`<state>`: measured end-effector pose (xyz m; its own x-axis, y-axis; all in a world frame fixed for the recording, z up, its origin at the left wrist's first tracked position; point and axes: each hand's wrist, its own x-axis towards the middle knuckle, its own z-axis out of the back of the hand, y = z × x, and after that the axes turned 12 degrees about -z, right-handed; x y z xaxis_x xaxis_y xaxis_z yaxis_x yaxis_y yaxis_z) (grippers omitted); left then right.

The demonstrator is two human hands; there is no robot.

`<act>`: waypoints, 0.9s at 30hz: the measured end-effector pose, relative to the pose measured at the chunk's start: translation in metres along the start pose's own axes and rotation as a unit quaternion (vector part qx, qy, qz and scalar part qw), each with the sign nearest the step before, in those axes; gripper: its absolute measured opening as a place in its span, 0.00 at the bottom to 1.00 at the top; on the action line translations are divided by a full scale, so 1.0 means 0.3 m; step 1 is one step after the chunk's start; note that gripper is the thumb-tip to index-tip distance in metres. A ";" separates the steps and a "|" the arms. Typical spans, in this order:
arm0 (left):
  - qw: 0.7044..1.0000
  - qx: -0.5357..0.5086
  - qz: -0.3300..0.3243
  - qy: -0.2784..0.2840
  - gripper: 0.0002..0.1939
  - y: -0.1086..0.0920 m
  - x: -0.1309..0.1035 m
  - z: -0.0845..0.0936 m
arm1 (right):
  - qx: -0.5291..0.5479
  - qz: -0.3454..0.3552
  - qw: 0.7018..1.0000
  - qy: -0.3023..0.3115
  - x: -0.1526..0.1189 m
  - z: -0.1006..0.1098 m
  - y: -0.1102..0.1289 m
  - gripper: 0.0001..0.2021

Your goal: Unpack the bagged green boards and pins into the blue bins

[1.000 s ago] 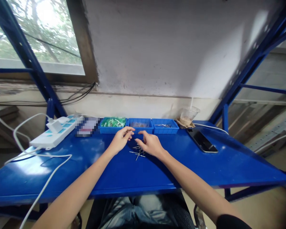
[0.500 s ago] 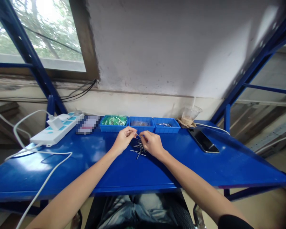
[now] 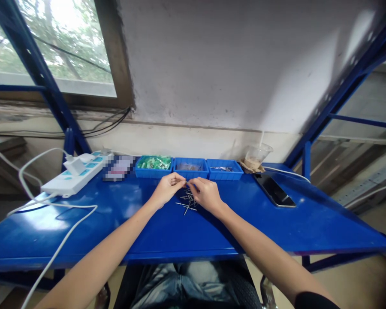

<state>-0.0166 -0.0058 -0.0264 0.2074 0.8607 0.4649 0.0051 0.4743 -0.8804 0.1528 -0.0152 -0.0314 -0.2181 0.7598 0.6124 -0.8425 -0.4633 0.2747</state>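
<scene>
My left hand [image 3: 169,188] and my right hand [image 3: 206,192] meet fingertip to fingertip just above the table. Both are closed in a pinch on a thin metal pin [image 3: 187,183] that spans the small gap between them. Most of the pin is hidden by the fingers, and its exact kind is too small to tell. Below the hands lies a loose pile of thin silvery metal pins [image 3: 187,206], partly covered by my right hand. Behind the hands stand three blue bins: the left bin [image 3: 153,173] with green-and-white packets, the middle bin [image 3: 193,174] with small brownish pieces, the right bin [image 3: 227,175] with metal pins.
On the blue table [image 3: 167,240], a white power strip [image 3: 67,182] with looping cables stands left, beside a pixelated flat item [image 3: 118,168]. A black phone [image 3: 275,190] and a plastic cup [image 3: 256,156] are right. Blue frame posts rise at both sides.
My fingertips have drawn closer together, so less of the thin pin shows between them. My left hand has shifted very slightly; the pile and bins look the same.
</scene>
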 end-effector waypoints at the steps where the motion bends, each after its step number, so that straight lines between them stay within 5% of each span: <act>1: 1.000 -0.001 -0.001 0.002 0.11 0.000 0.001 0.002 | 0.001 0.005 1.000 0.005 0.000 0.000 -0.002 0.12; 9: 1.000 0.019 -0.009 0.020 0.09 -0.007 0.007 0.009 | 0.004 -0.005 1.000 0.008 0.003 0.006 -0.004 0.12; 20: 0.975 0.199 -0.085 0.042 0.11 -0.022 -0.002 0.024 | 0.039 -0.029 0.999 0.000 0.010 0.021 -0.001 0.12; 27: 0.981 0.176 -0.079 0.038 0.12 -0.024 -0.005 0.023 | 0.051 -0.011 0.999 -0.006 0.015 0.018 -0.011 0.11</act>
<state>-0.0237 -0.0093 -0.0202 0.3035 0.7617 0.5724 -0.2915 0.6462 -0.7053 0.1572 -0.0127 -0.0256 -0.1940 0.7645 0.6147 -0.7923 -0.4916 0.3613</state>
